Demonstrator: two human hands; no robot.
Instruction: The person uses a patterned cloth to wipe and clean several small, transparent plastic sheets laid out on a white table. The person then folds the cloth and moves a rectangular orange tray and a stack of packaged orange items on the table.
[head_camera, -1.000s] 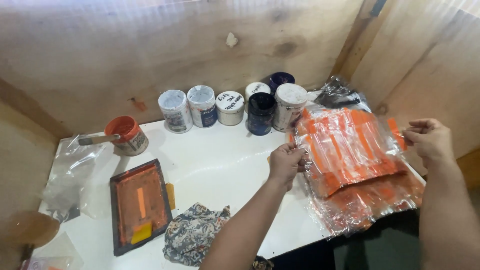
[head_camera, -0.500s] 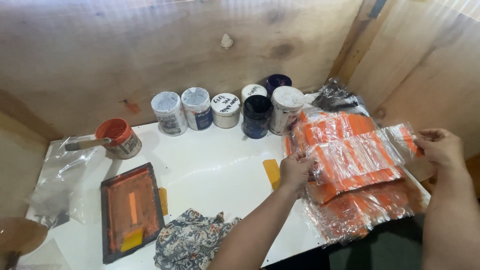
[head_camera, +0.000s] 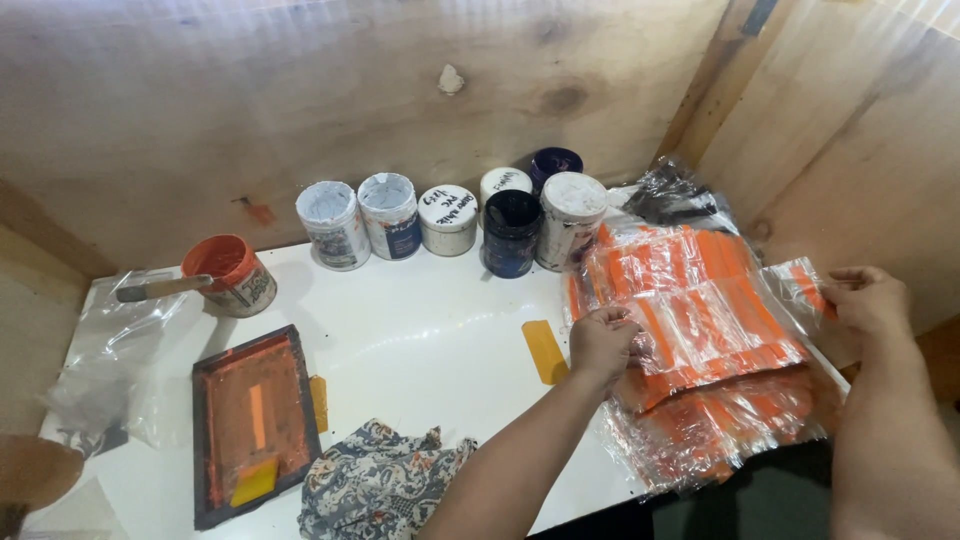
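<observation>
A white desk (head_camera: 420, 330) carries paint jars (head_camera: 450, 220) at the far edge, an orange-stained screen frame (head_camera: 255, 420) near left, a patterned rag (head_camera: 385, 485), and clear orange-filled packets (head_camera: 700, 350) right.

walls: bare plywood (head_camera: 300, 90) | table: glossy white top (head_camera: 420, 330) | light: soft, perhaps daylight

- Left hand (head_camera: 603, 343), forearm stretched forward, pinches the near-left edge of the clear packet (head_camera: 715, 320).
- Right hand (head_camera: 868, 300) grips that packet's right edge, fingers curled.
</observation>
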